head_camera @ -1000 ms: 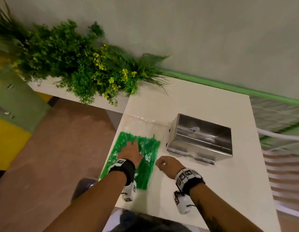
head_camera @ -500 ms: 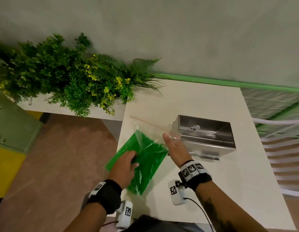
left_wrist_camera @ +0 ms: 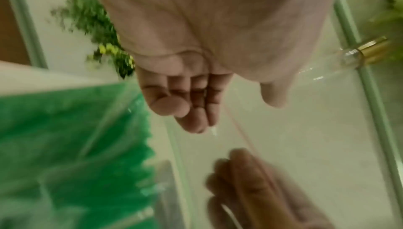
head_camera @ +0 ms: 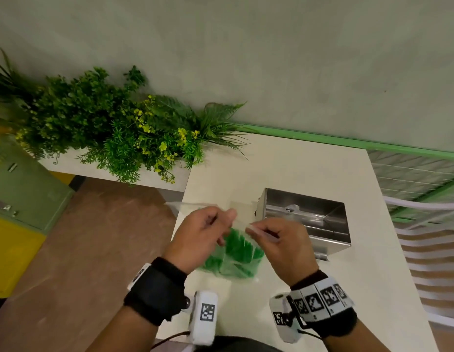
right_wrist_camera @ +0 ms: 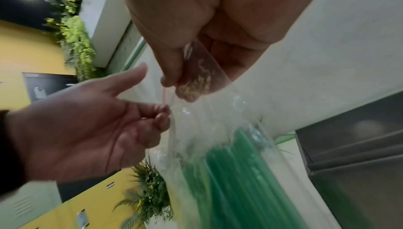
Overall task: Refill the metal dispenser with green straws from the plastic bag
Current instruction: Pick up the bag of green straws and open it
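A clear plastic bag (head_camera: 242, 208) of green straws (head_camera: 238, 250) hangs tilted just above the white table (head_camera: 297, 168). My right hand (head_camera: 256, 231) pinches the bag's top edge between thumb and fingers (right_wrist_camera: 170, 79). My left hand (head_camera: 221, 219) is at the bag's mouth: its curled fingertips (right_wrist_camera: 162, 112) touch the plastic edge and the thumb stands apart. The straws (right_wrist_camera: 229, 172) fill the lower part of the bag (right_wrist_camera: 196, 129). The open-topped metal dispenser (head_camera: 330, 240) stands just right of my hands, with no green showing inside. The left wrist view is blurred.
Artificial plants (head_camera: 119, 133) line a ledge at the back left. The table's left edge drops to a brown floor (head_camera: 93, 250). A green and yellow cabinet (head_camera: 22, 199) stands far left. A wire rack (head_camera: 424, 186) lies beyond the table's right edge.
The bag has been lifted off the table. My right hand rose with its top edge. My left hand left the straws and came up to the bag's mouth.
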Demonstrator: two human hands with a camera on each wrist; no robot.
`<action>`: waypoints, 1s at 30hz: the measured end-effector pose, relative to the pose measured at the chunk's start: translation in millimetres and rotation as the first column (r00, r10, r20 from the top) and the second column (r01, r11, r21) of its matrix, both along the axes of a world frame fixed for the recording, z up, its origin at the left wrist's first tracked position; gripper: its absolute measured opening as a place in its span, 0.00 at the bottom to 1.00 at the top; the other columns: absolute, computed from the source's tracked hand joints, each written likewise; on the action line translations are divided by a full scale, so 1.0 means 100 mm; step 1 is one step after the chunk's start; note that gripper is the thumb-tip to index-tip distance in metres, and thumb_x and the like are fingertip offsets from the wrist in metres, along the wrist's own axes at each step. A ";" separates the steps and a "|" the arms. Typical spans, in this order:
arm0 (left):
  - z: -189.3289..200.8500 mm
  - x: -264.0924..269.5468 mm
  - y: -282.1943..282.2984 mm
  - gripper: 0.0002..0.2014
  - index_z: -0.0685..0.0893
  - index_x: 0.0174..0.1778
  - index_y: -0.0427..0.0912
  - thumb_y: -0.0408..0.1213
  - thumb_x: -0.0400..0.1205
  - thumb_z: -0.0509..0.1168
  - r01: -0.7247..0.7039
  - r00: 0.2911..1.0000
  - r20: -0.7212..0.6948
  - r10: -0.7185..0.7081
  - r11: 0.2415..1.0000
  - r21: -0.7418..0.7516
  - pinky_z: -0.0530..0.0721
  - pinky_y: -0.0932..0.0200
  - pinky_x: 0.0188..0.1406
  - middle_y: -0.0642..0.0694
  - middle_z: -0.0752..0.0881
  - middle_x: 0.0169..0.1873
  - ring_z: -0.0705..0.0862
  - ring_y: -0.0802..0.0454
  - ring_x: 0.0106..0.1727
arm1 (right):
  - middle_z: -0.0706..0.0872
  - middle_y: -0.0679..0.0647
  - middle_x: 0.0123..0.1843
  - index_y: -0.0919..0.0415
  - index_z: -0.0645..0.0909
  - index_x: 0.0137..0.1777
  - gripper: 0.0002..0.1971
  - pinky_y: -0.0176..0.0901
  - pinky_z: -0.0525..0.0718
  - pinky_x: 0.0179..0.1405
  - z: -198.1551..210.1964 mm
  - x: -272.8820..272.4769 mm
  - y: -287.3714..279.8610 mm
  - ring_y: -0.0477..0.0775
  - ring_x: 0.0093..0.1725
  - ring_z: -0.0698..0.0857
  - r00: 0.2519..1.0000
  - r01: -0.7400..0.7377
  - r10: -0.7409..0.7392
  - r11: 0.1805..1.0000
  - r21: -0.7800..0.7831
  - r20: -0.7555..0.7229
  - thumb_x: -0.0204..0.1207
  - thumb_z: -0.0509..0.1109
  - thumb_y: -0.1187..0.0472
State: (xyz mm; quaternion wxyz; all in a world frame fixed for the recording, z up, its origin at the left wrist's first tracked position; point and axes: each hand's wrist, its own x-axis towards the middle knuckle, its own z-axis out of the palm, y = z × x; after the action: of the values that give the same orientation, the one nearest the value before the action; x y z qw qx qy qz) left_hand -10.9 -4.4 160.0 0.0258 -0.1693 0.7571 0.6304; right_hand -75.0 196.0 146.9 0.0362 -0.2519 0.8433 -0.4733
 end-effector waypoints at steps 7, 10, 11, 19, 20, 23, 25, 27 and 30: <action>0.12 -0.21 0.61 0.13 0.85 0.35 0.29 0.29 0.85 0.65 -0.149 0.979 0.158 0.132 0.984 0.099 0.90 0.48 0.35 0.34 0.90 0.30 0.90 0.39 0.32 | 0.89 0.37 0.39 0.49 0.91 0.47 0.08 0.44 0.88 0.37 -0.11 0.03 0.38 0.39 0.37 0.86 0.975 -0.187 0.195 0.979 0.086 -0.108 0.80 0.77 0.46; 0.13 -0.17 0.79 0.17 0.86 0.33 0.31 0.34 0.87 0.67 -0.107 0.987 0.118 0.111 0.993 -0.042 0.89 0.49 0.33 0.34 0.89 0.26 0.85 0.47 0.25 | 0.94 0.45 0.49 0.48 0.90 0.53 0.20 0.44 0.92 0.49 0.06 0.02 0.61 0.45 0.51 0.92 0.946 -0.228 0.226 0.974 -0.019 0.231 0.75 0.73 0.34; 0.14 -0.17 0.85 0.17 0.86 0.33 0.31 0.35 0.87 0.69 -0.100 0.988 0.107 0.107 0.992 -0.072 0.87 0.51 0.31 0.33 0.89 0.25 0.84 0.49 0.24 | 0.94 0.48 0.49 0.49 0.90 0.52 0.22 0.47 0.93 0.50 0.12 -0.01 0.66 0.48 0.51 0.92 0.908 -0.217 0.234 0.972 -0.089 0.346 0.74 0.71 0.32; 0.28 -0.16 1.19 0.11 0.92 0.33 0.37 0.32 0.82 0.73 0.040 0.989 0.146 -0.015 0.984 -0.172 0.87 0.65 0.30 0.39 0.92 0.28 0.89 0.57 0.25 | 0.95 0.59 0.36 0.65 0.88 0.39 0.20 0.60 0.97 0.45 0.29 -0.38 0.66 0.57 0.38 0.96 0.813 -0.135 0.106 0.991 0.009 0.572 0.80 0.77 0.46; 0.28 -0.14 1.20 0.12 0.92 0.34 0.38 0.32 0.84 0.72 0.050 0.987 0.161 -0.024 0.986 -0.161 0.88 0.66 0.31 0.40 0.93 0.28 0.91 0.56 0.27 | 0.95 0.59 0.35 0.65 0.89 0.39 0.18 0.61 0.97 0.45 0.29 -0.41 0.67 0.57 0.37 0.96 0.813 -0.152 0.106 0.988 0.031 0.573 0.80 0.77 0.49; 0.30 -0.08 1.23 0.15 0.92 0.38 0.33 0.30 0.88 0.66 0.053 0.976 0.213 -0.040 0.997 -0.056 0.92 0.61 0.38 0.39 0.93 0.32 0.94 0.53 0.35 | 0.95 0.61 0.35 0.66 0.91 0.38 0.16 0.61 0.97 0.45 0.27 -0.47 0.70 0.60 0.38 0.96 0.781 -0.191 0.122 0.980 0.049 0.613 0.80 0.77 0.53; 0.30 -0.04 1.24 0.15 0.92 0.41 0.31 0.28 0.89 0.63 0.024 0.971 0.238 -0.035 0.999 0.048 0.95 0.54 0.42 0.34 0.94 0.38 0.95 0.49 0.39 | 0.95 0.64 0.35 0.69 0.90 0.41 0.19 0.61 0.97 0.45 0.26 -0.47 0.71 0.62 0.38 0.96 0.766 -0.205 0.126 0.977 0.054 0.630 0.79 0.79 0.50; 0.29 -0.02 1.26 0.13 0.92 0.42 0.29 0.26 0.88 0.63 -0.024 0.966 0.259 -0.005 0.994 0.106 0.95 0.53 0.42 0.31 0.94 0.40 0.94 0.47 0.39 | 0.94 0.64 0.34 0.72 0.88 0.43 0.21 0.61 0.97 0.44 0.24 -0.46 0.70 0.60 0.35 0.96 0.752 -0.206 0.130 0.977 0.044 0.646 0.78 0.80 0.50; 0.29 0.01 1.29 0.07 0.91 0.41 0.27 0.28 0.81 0.72 -0.076 0.964 0.262 0.041 0.989 0.125 0.94 0.48 0.43 0.26 0.92 0.40 0.91 0.46 0.35 | 0.93 0.61 0.33 0.74 0.86 0.44 0.18 0.57 0.97 0.42 0.20 -0.43 0.69 0.54 0.31 0.93 0.699 -0.182 0.148 0.983 -0.027 0.700 0.79 0.81 0.56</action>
State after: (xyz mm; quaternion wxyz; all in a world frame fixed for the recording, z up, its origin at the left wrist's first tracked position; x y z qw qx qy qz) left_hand -10.2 124.5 189.1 0.1170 -0.2703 0.6977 0.6530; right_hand -118.0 264.7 166.7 0.3997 -0.1282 0.7513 -0.5092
